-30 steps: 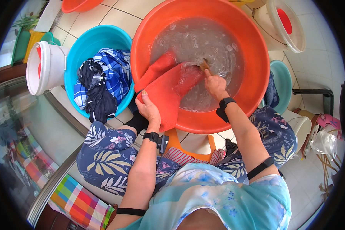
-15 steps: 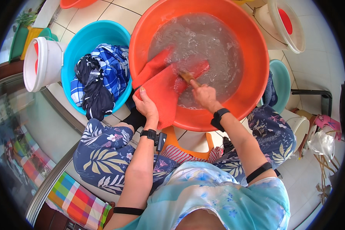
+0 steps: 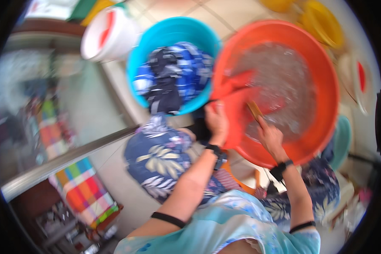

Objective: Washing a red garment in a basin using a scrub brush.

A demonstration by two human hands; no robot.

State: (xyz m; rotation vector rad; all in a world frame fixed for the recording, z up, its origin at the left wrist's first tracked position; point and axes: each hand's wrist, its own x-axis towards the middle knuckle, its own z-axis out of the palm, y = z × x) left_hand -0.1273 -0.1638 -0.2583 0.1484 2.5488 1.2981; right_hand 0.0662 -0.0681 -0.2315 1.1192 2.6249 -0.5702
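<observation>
My left hand (image 3: 216, 123) grips a red cloth (image 3: 233, 120) at the left rim of the orange basin (image 3: 324, 127). The cloth is draped over the rim and dips into the cloudy soapy water (image 3: 290, 78). My right hand (image 3: 270, 135) holds a wooden brush (image 3: 254, 109) against the part of the cloth inside the basin, its working end blurred. A cyan tub (image 3: 201, 29) holding blue plaid and dark clothes (image 3: 165, 82) stands left of the basin, close to my left hand.
A white bucket (image 3: 110, 36) is at upper left, yellow basins (image 3: 321, 23) behind the orange one. Another bucket (image 3: 353, 78) and a teal basin (image 3: 340, 144) are at right. A glass panel with metal edge (image 3: 72, 150) and checkered cloth (image 3: 82, 188) are at left.
The whole view has swung, shifting the basin and tubs rightward, and is now blurred. The brush has moved over the cloth; both hands keep their hold.
</observation>
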